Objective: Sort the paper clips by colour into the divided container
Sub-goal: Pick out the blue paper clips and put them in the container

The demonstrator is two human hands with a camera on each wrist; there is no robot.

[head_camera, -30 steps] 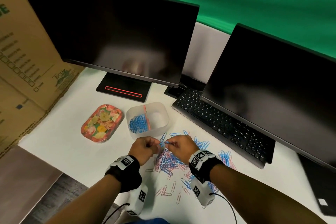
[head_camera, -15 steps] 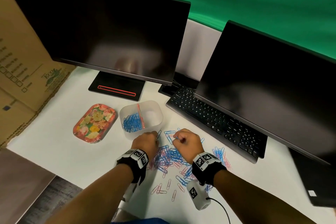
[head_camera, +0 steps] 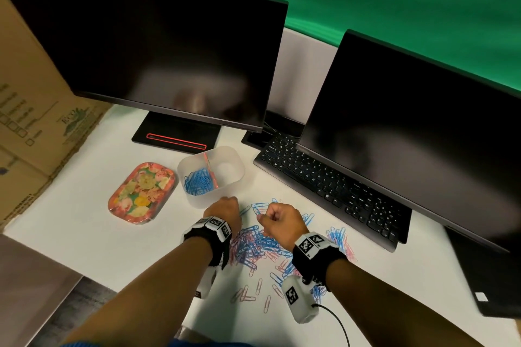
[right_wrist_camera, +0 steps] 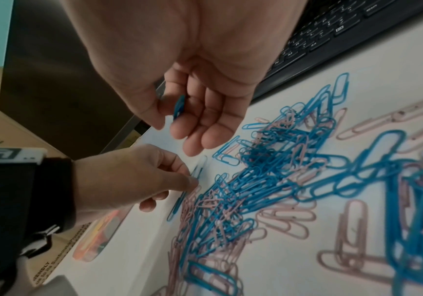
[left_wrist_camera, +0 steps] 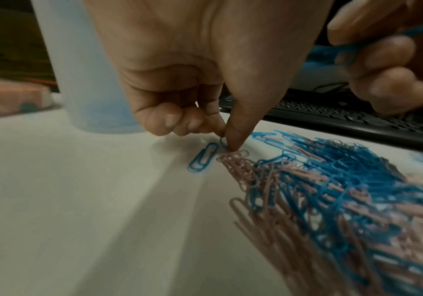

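Note:
A translucent divided container (head_camera: 236,169) stands on the white table, with blue paper clips (head_camera: 198,181) in its left compartment; its right compartment looks bare. A mixed pile of blue and pink clips (head_camera: 255,245) lies in front of it. My left hand (head_camera: 225,207) is at the pile's near-left edge, beside the container. Its thumb and forefinger (left_wrist_camera: 224,140) pinch a blue clip (left_wrist_camera: 222,141) that still touches the table. Another blue clip (left_wrist_camera: 202,158) lies loose beside it. My right hand (head_camera: 270,215) hovers above the pile and holds a blue clip (right_wrist_camera: 178,107) between thumb and fingers.
A floral tray (head_camera: 142,190) sits left of the container. A black keyboard (head_camera: 332,186) runs along the right, under a dark monitor (head_camera: 408,127). A second monitor (head_camera: 158,48) and its stand (head_camera: 176,136) are behind the container. A cardboard box (head_camera: 33,110) stands at the left.
My hands, close together over the pile before, have parted. The left has gone forward toward the container and down to a clip; the right has lifted with its blue clip.

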